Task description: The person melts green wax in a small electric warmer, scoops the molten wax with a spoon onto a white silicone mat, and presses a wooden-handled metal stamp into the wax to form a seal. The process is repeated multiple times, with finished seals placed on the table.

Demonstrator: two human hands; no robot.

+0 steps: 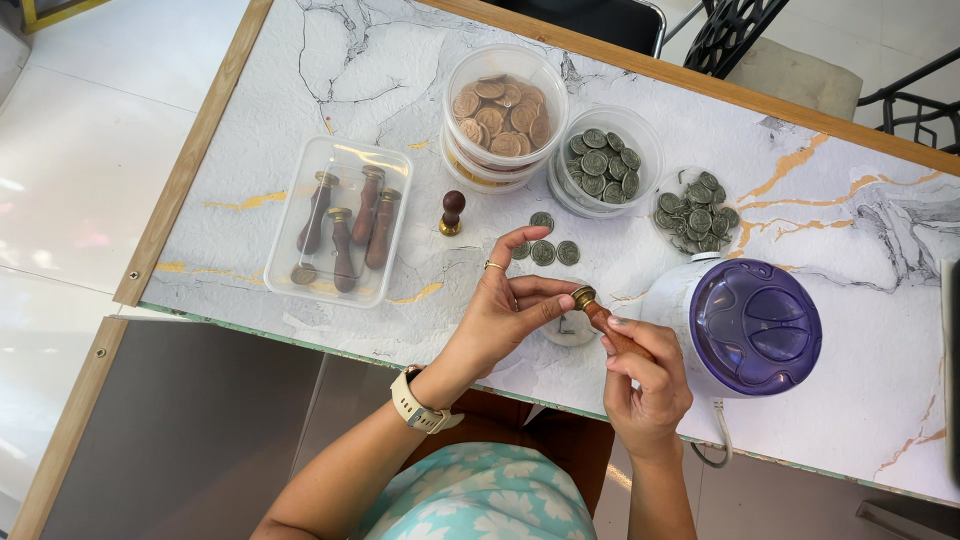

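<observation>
My right hand (645, 385) grips the wooden handle of a wax seal stamp (603, 318), its brass head pointing up and left. My left hand (510, 308), with a ring and a wrist watch, touches that brass head with thumb and fingertips. Both hands hover over the front edge of the marble-patterned table (300, 120), above a small round white dish (572, 330) that is partly hidden. Three grey-green wax seals (545, 250) lie just beyond my left fingers.
A clear tray (340, 222) of several wooden-handled stamps sits left. One stamp (452, 212) stands upright. Stacked tubs of bronze seals (503, 115), a tub (605, 162) and a lid (695, 212) of green seals lie behind. A white and purple round appliance (745, 325) is on the right.
</observation>
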